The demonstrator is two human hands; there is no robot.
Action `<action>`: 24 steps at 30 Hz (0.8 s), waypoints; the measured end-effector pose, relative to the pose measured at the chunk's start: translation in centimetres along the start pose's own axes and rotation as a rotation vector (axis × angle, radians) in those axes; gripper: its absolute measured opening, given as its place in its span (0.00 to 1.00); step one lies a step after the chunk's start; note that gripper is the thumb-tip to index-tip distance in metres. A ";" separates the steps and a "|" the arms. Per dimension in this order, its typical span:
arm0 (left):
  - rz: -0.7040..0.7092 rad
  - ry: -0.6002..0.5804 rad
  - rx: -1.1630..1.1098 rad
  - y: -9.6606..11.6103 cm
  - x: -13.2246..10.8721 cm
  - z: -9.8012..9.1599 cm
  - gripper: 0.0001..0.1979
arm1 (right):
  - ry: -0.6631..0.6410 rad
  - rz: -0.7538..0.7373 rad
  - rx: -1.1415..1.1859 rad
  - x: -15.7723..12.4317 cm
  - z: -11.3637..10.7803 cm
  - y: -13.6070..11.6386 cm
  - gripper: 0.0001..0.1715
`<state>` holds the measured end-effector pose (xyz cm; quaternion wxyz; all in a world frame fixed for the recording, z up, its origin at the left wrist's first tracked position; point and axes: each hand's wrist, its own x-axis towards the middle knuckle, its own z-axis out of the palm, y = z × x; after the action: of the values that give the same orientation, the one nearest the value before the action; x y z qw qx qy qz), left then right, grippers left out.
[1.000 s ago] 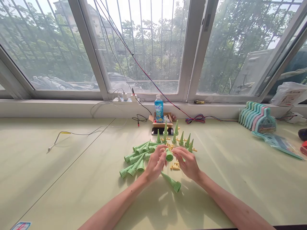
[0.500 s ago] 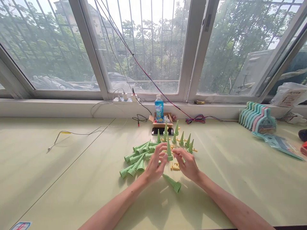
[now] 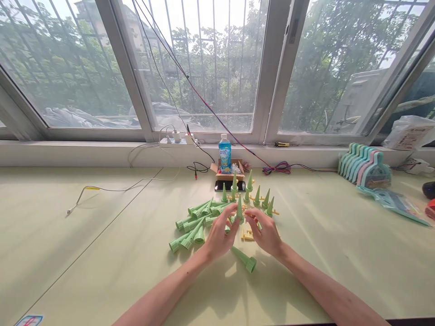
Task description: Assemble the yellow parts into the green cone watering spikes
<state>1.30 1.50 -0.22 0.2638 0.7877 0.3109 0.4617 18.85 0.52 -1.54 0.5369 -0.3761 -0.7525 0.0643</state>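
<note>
My left hand point(image 3: 220, 233) is closed around the base of a green plastic plant-watering spike point(image 3: 239, 209), its tip pointing up. On the other side, my right hand point(image 3: 264, 232) pinches a small yellow plastic piece point(image 3: 249, 215) against the spike's side; fingers partly hide it. Several loose green spikes point(image 3: 192, 224) lie in a pile to the left of my left hand. One more spike point(image 3: 245, 260) lies between my forearms. Several yellow pieces point(image 3: 248, 235) rest beneath my hands. Behind them stand several upright spikes point(image 3: 257, 195) with yellow pieces sticking out.
A blue-labelled bottle point(image 3: 224, 155) stands by a small cardboard box point(image 3: 220, 177), behind a dark phone point(image 3: 220, 186). Cables point(image 3: 277, 168) lie along the back. Pastel handled items point(image 3: 365, 167) stand at the right, with a flat teal packet point(image 3: 394, 206) before them.
The spike in my left hand has moved slightly lower and is gripped nearer its base. My right hand stays beside it with the yellow piece.
</note>
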 end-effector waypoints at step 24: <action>-0.381 0.129 -0.257 0.5 0.6 -0.2 0.19 | -0.108 -0.227 -0.044 0.3 -0.5 -0.4 0.14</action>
<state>1.47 1.65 0.55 0.4238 0.6436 0.4090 0.4888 19.07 0.29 -0.88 0.4910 -0.2964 -0.8192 0.0066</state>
